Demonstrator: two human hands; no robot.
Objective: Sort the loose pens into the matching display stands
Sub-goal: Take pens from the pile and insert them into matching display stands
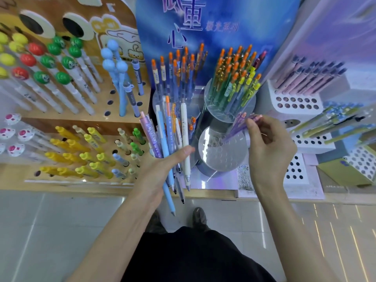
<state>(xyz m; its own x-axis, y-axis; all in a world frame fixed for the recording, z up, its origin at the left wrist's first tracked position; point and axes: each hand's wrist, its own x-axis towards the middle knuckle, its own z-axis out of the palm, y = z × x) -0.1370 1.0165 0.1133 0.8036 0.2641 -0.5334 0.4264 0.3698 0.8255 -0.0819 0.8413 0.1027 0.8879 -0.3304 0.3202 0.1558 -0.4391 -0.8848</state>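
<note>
From the head view, looking down on a shop display, the left hand [160, 171] grips a bundle of loose pens [173, 139], palm under the barrels and thumb laid across them. This is probably a parking hold: it keeps the unsorted stock fanned out, so that colours and caps can be read while the other hand works. The bundle's long axis runs away from the person. The clicker ends point up toward the blue backboard [213, 47], and the writing tips point back down over the edge of the surface toward the floor [61, 220].

The right hand [268, 147] is narrow, its fingertips pinching the top ends of the purple pens [236, 129]. How many there are is too blurred to count. They hang over the lower clear stand [221, 155], a round disc full of holes, mostly unfilled. They lean, tops up and to the right at the fingers and tips down and to the left at the disc. Whether the tips are seated in holes I cannot tell. A pinch at the very top suits this step, since it leaves the tip free to be steered into a hole.

Just behind sits the upper clear stand [230, 106], packed with upright orange- and yellow-capped pens. A wooden stand [114, 137] of yellow and green pens lies to the left, and white holed stands [297, 102] to the right, likely homes for the rest of the bundle.
</note>
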